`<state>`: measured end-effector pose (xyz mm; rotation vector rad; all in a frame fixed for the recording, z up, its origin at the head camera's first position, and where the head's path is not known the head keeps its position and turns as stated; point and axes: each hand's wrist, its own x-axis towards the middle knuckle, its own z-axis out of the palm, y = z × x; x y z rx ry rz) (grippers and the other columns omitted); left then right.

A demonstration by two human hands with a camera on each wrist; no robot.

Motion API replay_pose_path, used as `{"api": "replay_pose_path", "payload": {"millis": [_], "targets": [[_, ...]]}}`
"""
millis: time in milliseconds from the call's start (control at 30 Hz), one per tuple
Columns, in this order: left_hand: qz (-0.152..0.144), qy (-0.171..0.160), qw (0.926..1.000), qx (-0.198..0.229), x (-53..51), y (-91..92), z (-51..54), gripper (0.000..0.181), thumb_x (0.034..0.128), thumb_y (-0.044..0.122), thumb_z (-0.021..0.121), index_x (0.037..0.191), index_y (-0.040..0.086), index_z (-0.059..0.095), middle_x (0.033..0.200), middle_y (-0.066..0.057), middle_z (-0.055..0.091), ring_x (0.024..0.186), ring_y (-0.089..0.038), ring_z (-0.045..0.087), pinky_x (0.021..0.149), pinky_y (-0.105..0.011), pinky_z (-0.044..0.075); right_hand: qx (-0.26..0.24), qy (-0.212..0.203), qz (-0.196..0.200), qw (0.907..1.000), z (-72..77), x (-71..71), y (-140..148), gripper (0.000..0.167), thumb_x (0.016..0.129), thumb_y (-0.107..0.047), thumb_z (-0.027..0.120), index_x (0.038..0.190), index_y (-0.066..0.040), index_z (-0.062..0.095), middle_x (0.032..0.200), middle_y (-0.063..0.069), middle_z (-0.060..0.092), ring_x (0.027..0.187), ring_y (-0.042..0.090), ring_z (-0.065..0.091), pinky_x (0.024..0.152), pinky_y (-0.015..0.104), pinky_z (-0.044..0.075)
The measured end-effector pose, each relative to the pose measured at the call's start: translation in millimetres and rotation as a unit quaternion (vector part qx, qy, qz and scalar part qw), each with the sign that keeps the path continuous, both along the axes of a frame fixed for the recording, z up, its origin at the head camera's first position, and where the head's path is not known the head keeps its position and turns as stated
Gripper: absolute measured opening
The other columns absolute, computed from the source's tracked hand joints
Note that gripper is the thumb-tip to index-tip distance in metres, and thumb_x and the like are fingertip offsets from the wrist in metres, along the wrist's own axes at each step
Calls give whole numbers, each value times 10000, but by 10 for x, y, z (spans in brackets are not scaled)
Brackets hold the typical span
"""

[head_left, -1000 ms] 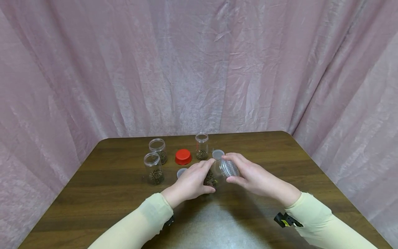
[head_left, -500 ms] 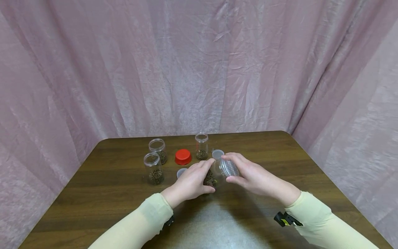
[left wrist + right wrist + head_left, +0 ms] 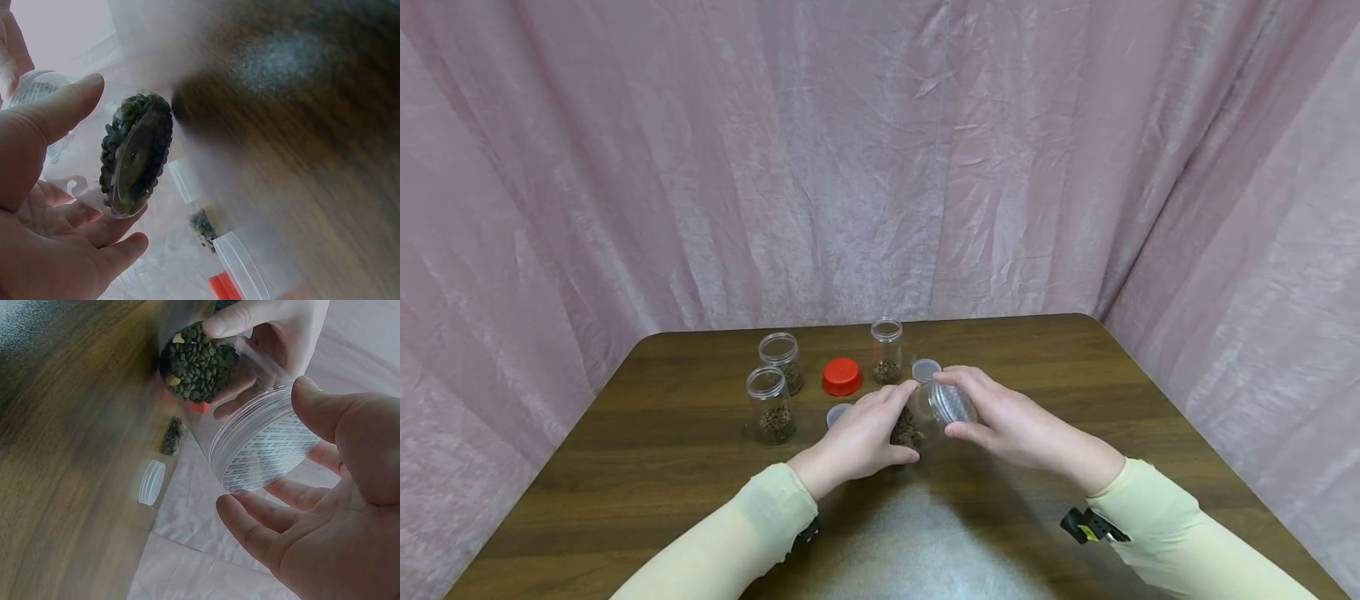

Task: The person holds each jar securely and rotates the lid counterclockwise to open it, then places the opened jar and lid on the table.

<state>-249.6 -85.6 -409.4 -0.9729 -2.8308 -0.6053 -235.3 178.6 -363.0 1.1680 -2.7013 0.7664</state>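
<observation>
My left hand (image 3: 861, 433) holds a clear jar (image 3: 906, 432) around its lower body. The jar is tilted, with its mouth end toward the right, and dark greenish-brown pellets with a few yellow bits lie in its bottom (image 3: 200, 365). Across the mouth is a silvery, printed seal or lid (image 3: 269, 453); which of the two I cannot tell. Thumb and fingers of my right hand (image 3: 1011, 425) curl round that end. From the left wrist view, pellets (image 3: 134, 153) show through the jar's base, and the left thumb and fingers stand either side of it.
On the wooden table (image 3: 662, 500) stand lidless pellet jars: a front left one (image 3: 775, 408), one behind it (image 3: 782, 362) and one at the back (image 3: 887, 354). A red cap (image 3: 842, 377) and two whitish lids (image 3: 927, 370), (image 3: 837, 415) lie near the hands. Pink curtains hang behind.
</observation>
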Motion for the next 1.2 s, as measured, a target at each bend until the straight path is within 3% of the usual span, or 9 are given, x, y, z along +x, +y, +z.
{"api": "replay_pose_path", "payload": {"millis": [200,533,933,1000,1067,1200], "targets": [[20,-52,10000,-30,-8,-9,-3,975,889,352,965,1649,88,414,1505,-146,624,1341,-339,640,1111,-513,524,111,-41,-90,9999,22,2,-10,650,1068,-264,769,1619,-106,463,1585,121,540,890,90,631,903,426,587],[52,-81,9999,-29,-12,-15,7,974,898,362,957,1659,100,407,1513,-143,619,1347,-330,638,1111,-509,525,-24,-42,1,10000,35,-3,-16,678,1026,-190,813,1607,-94,478,1597,116,543,1271,262,681,1040,514,570],[40,-33,10000,-26,-6,-15,14,963,895,358,959,1646,91,419,1509,-147,625,1358,-337,630,1136,-506,505,145,-111,73,9998,55,-8,-4,753,1025,-170,814,1669,-158,425,1680,100,459,1080,155,653,973,471,576],[34,-7,10000,-32,-8,-14,12,960,893,361,961,1641,85,425,1508,-151,627,1370,-336,621,1155,-506,488,135,-136,81,9998,55,-6,-5,752,1039,-211,803,1684,-165,420,1702,88,434,959,105,633,926,431,573],[28,4,10000,-19,-13,-16,11,956,891,363,963,1635,86,429,1500,-149,633,1377,-330,616,1170,-507,473,154,-39,-47,9999,49,1,-19,743,1051,-280,792,1690,-178,427,1700,86,439,871,91,617,886,416,568],[14,-8,10000,45,-23,-22,15,950,886,364,966,1626,89,439,1479,-133,645,1379,-311,613,1183,-505,459,213,241,-697,9971,41,13,-75,713,1059,-461,750,1669,-215,476,1593,93,547,1024,210,714,851,507,599]]}}
